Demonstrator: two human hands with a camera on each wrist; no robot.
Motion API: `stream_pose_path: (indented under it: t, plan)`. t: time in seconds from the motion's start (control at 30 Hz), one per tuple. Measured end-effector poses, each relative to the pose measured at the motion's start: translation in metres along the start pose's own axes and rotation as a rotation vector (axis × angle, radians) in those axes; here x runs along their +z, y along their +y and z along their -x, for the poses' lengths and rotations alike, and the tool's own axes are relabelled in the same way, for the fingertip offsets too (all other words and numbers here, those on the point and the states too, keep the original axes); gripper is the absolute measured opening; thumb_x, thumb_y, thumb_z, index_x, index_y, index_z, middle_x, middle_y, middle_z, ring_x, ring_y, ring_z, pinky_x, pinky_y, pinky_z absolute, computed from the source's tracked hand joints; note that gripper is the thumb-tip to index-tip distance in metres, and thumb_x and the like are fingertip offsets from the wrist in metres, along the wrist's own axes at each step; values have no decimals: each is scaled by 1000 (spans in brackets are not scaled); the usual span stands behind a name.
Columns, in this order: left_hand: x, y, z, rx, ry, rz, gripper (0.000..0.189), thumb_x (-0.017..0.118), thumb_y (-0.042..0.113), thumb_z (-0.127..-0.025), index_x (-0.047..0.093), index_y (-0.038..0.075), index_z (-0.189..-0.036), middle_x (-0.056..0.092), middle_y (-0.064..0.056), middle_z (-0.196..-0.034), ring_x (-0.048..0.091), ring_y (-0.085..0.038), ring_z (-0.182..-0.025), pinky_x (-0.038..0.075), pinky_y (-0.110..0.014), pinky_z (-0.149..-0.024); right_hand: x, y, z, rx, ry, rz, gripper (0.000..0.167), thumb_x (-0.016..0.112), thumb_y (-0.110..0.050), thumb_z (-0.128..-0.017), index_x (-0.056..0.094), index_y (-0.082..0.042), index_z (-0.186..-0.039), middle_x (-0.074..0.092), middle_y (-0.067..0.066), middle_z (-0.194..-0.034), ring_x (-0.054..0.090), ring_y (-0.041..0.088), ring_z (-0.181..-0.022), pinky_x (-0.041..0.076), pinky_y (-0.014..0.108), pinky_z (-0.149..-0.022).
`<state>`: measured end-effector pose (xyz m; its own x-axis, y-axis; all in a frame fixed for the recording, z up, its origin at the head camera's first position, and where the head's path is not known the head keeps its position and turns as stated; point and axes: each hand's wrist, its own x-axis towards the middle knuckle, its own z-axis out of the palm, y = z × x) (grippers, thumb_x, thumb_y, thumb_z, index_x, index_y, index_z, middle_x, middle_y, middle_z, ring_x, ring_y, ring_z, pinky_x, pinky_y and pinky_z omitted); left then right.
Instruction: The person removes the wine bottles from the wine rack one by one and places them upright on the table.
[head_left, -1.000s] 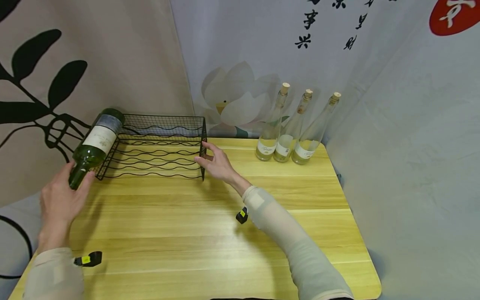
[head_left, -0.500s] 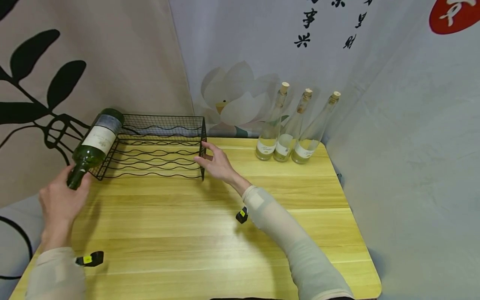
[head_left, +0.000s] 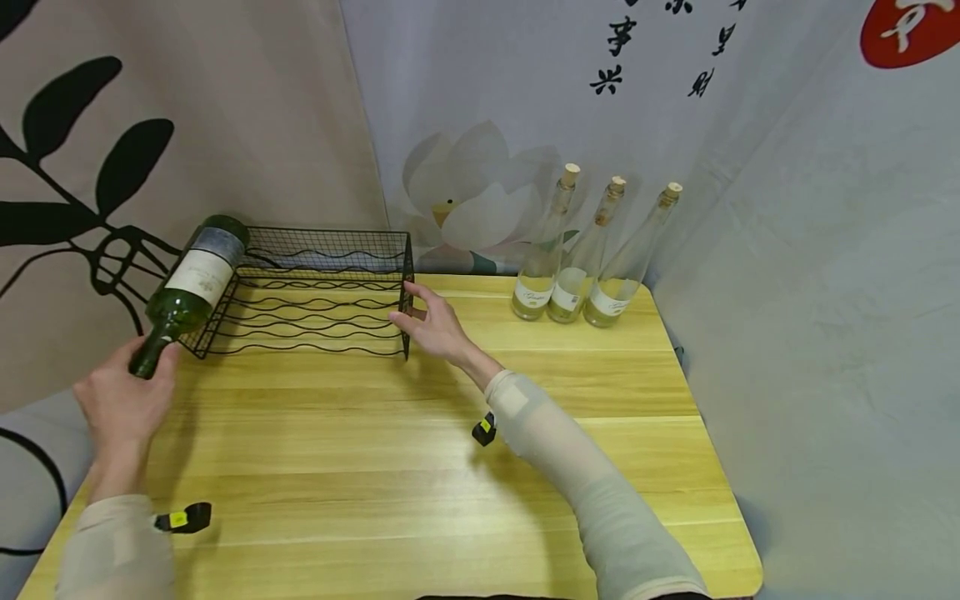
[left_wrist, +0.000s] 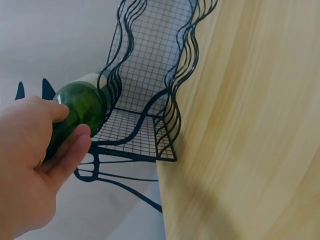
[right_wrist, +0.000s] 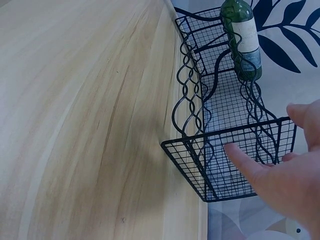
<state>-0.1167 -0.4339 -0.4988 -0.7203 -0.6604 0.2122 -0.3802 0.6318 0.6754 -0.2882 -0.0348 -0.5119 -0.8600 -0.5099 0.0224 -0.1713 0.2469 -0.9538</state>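
Note:
A green wine bottle (head_left: 198, 275) with a white and blue label lies slanted across the top of the left end of a black wire wine rack (head_left: 330, 250), base toward the back wall. My left hand (head_left: 123, 404) grips its neck, with thumb and fingers on either side. In the left wrist view the bottle's green shoulder (left_wrist: 82, 105) shows beyond the fingers, beside the rack's wavy wires. My right hand (head_left: 438, 329) touches the mesh end panel (right_wrist: 235, 165) at the rack's right side, with thumb and forefinger extended.
Three clear corked bottles (head_left: 567, 292) with white labels stand at the back right of the wooden table (head_left: 375, 467). A white printed cloth (head_left: 480, 83) hangs behind. Black trackers (head_left: 187, 518) sit by each wrist. The rack stands near the table's back left corner.
My left hand and the bottle's neck have shifted slightly to the left, while the bottle's base has barely moved. The right hand and the rack have kept their places.

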Motion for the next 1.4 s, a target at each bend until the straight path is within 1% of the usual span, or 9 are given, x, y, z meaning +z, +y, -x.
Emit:
stream_pose_path:
  t: [0.1,0.23,0.4,0.53,0.63,0.83,0.97,1.13,1.4]
  plan:
    - [3,-1,1,-46,40,42,59,69,45,-109,68,10,-156,72,-27,-148,78,-19,-113,52,-20,-96,0,0,0,1,1,7,74,70,-37,-113,38,-17,-177,34,10,-186,55,44,-160,57,53,-124]
    - [5,0,3,-124,110,110,59,77,51,-103,75,14,-149,85,-4,-130,43,25,-85,39,-3,-83,0,0,-1,2,7,6,73,70,-37,-113,39,-18,-176,35,10,-185,56,42,-159,57,52,-124]
    - [1,14,7,-268,157,270,56,86,48,-98,79,19,-145,55,37,-101,51,22,-91,44,-2,-85,1,0,-1,1,17,-10,73,71,-35,-113,40,-16,-176,36,11,-185,57,39,-159,58,52,-123]
    - [-5,32,11,-282,236,398,49,90,39,-96,81,20,-140,59,33,-103,56,24,-79,46,4,-72,1,1,-1,2,20,-4,73,71,-36,-113,40,-16,-176,36,10,-185,58,38,-158,57,51,-124]
    - [-8,43,15,-250,284,434,46,92,38,-95,83,20,-137,62,34,-85,56,22,-63,44,5,-62,1,2,-2,3,21,-5,73,71,-37,-113,40,-17,-176,36,10,-185,57,39,-159,57,52,-124]
    - [-10,57,18,-201,327,448,42,90,40,-96,84,24,-135,47,24,-59,44,14,-53,46,-3,-79,1,4,-3,-8,19,-11,74,71,-38,-113,40,-16,-176,35,11,-185,55,44,-160,56,55,-125]
    - [-10,61,12,-158,374,517,37,92,32,-95,86,23,-131,55,20,-65,59,14,-65,55,-7,-90,1,3,-2,-12,17,-15,74,71,-38,-113,39,-15,-176,34,12,-186,53,47,-160,56,57,-125]
    - [-14,71,1,-99,412,675,33,94,19,-93,86,16,-125,78,13,-112,80,0,-105,62,-11,-96,1,2,-2,-6,16,-15,74,70,-36,-113,38,-16,-176,34,12,-186,53,46,-160,56,57,-124]
    - [-20,85,-9,-2,449,572,28,89,27,-100,84,21,-127,82,11,-123,79,-1,-116,61,-15,-107,2,2,-4,-1,29,-3,73,72,-37,-112,41,-18,-175,37,11,-184,57,41,-158,58,54,-123]
